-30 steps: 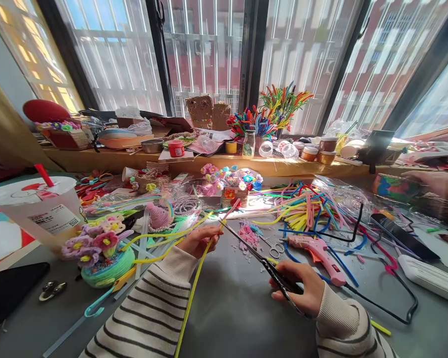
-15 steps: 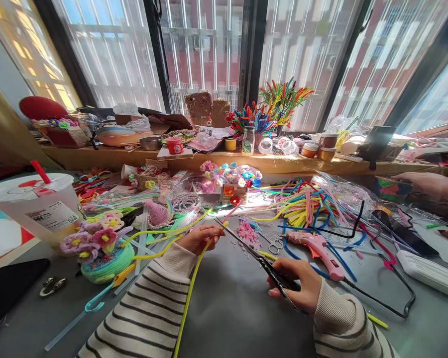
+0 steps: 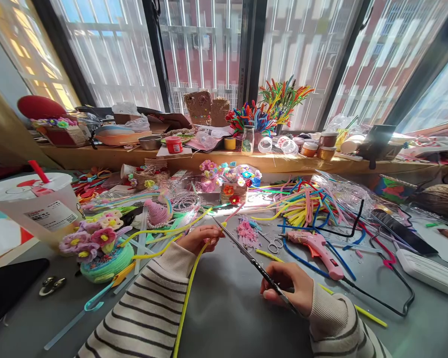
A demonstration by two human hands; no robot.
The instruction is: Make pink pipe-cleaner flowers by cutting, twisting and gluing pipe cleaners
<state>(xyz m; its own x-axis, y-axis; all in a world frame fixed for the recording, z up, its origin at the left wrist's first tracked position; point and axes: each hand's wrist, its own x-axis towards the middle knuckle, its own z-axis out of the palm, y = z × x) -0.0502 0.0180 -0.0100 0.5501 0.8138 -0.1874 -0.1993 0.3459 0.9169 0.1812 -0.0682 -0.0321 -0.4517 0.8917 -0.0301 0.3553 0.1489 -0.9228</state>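
Observation:
My left hand (image 3: 200, 238) is closed in a pinch on a yellow pipe cleaner (image 3: 188, 303), whose long end trails down over the sleeve. A small yellow tip shows at the fingertips. My right hand (image 3: 289, 286) is wrapped round the handles of black scissors (image 3: 252, 258); the fingers partly cover the handles. The blades point up and left, nearly together, and their points lie beside my left fingertips. Whether they touch the pipe cleaner I cannot tell. Another yellow pipe cleaner (image 3: 369, 315) lies on the table, passing behind my right hand.
Right of my hands lies a pink glue gun (image 3: 323, 251) with a black cord, near small silver scissors (image 3: 274, 243). A heap of coloured pipe cleaners (image 3: 302, 209) is behind. On the left are a drink cup (image 3: 47, 209) and a green base with fuzzy flowers (image 3: 106, 261).
The scissors' handles have come closer together and moved slightly left with my right hand. Another person's hand at the far right has gone from view. My left hand stays nearly still.

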